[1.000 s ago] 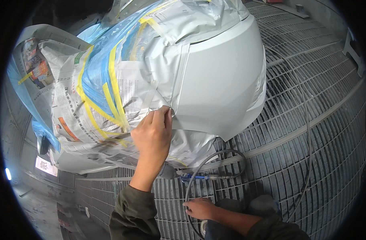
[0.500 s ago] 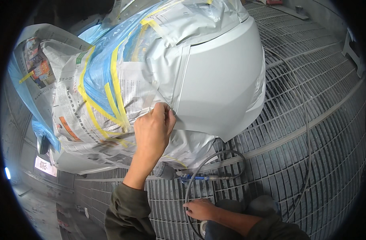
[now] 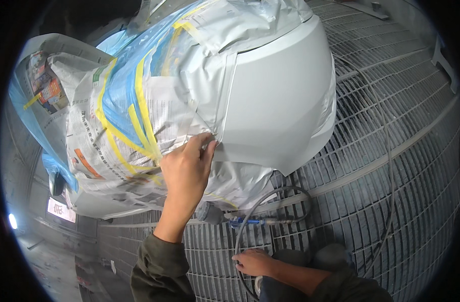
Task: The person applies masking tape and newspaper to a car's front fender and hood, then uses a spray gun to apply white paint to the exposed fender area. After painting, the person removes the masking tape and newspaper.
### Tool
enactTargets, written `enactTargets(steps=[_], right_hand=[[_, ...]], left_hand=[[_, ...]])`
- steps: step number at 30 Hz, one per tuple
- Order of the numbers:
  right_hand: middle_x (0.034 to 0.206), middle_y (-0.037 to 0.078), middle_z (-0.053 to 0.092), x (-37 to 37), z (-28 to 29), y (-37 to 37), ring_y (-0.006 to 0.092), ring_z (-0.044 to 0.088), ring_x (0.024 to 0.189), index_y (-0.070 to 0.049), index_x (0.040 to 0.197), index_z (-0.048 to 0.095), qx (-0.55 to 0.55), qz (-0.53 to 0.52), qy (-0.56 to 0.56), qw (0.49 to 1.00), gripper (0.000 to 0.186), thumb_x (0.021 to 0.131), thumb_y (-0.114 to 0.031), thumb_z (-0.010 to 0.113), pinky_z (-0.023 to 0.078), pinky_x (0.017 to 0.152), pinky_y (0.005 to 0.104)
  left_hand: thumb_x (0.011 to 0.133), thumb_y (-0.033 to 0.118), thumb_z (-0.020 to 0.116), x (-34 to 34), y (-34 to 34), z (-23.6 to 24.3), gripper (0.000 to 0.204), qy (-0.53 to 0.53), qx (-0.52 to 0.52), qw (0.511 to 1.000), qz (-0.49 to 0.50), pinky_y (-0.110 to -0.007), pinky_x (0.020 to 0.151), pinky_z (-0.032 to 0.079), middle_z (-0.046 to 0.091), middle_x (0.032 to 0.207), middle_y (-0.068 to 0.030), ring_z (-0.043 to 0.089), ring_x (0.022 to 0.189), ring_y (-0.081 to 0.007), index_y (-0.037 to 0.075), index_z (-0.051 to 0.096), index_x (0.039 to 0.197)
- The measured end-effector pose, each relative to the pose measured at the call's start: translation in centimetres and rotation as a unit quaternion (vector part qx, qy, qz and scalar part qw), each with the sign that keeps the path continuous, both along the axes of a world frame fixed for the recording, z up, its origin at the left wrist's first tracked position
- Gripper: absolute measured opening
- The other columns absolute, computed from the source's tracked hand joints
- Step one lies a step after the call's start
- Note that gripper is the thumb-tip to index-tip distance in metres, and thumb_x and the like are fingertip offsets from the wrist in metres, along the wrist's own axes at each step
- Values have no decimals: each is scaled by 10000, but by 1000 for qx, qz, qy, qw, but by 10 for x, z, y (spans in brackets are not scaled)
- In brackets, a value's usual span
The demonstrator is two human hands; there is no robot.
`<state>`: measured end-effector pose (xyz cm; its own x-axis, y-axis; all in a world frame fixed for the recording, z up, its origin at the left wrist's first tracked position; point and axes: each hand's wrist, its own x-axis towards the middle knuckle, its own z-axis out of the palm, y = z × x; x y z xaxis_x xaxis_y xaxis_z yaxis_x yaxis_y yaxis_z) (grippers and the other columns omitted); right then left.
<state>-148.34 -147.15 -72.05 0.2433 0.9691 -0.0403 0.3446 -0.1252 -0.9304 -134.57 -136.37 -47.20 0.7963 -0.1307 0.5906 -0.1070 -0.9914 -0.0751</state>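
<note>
My left hand (image 3: 187,163) reaches to the edge of the masking paper (image 3: 164,121), where it meets a smooth light-grey car body panel (image 3: 275,95). Its thumb and fingers are closed in a pinch at the paper's edge. Yellow tape (image 3: 144,103) and blue plastic film (image 3: 120,100) cover the car further left, among newspaper sheets. My right hand (image 3: 255,262) is low, near my knees, with fingers curled round a grey hose (image 3: 238,236). Its fingertips are partly hidden. On the floor grating, beside the hose's loop, lies a blue fitting (image 3: 245,221).
Metal floor grating (image 3: 351,211) runs under the car and my feet. A second stretch of hose (image 3: 389,166) trails along the right. A roundish grey object (image 3: 210,213) is just below the panel. At the far right stands a pale stool-like frame (image 3: 444,65).
My left hand has shifted slightly down and left, its thumb now a little lower from the fingertips. The view has tilted a little. My right hand stays at the hose.
</note>
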Motion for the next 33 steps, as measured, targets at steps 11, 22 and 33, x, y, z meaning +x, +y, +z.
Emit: enactTargets(steps=[11, 22, 33], right_hand=[[1028, 195, 707, -5, -5, 0, 378, 667, 1011, -49, 1211, 646, 5, -16, 7, 1000, 363, 926, -263, 578, 526, 895, 492], [1100, 204, 688, -2, -2, 0, 382, 653, 1056, -43, 1268, 614, -20, 14, 39, 999, 394, 951, -275, 580, 522, 906, 503], [1004, 176, 726, -2, 3, 1, 375, 679, 979, -69, 1255, 636, -1, 10, 16, 1000, 381, 943, -281, 585, 520, 908, 493]], left_hand=[[876, 129, 694, 15, 2, -3, 140, 21, 33, 999, -5, -417, 499, 457, 637, 616, -120, 623, 529, -314, 51, 588, 827], [850, 96, 689, 17, 7, 0, 135, 42, 15, 999, -26, -426, 515, 483, 603, 561, -145, 628, 527, -349, 29, 576, 817], [843, 149, 765, -1, 14, 7, 126, 22, -39, 999, -20, -350, 528, 493, 662, 626, -116, 672, 565, -262, 65, 718, 924]])
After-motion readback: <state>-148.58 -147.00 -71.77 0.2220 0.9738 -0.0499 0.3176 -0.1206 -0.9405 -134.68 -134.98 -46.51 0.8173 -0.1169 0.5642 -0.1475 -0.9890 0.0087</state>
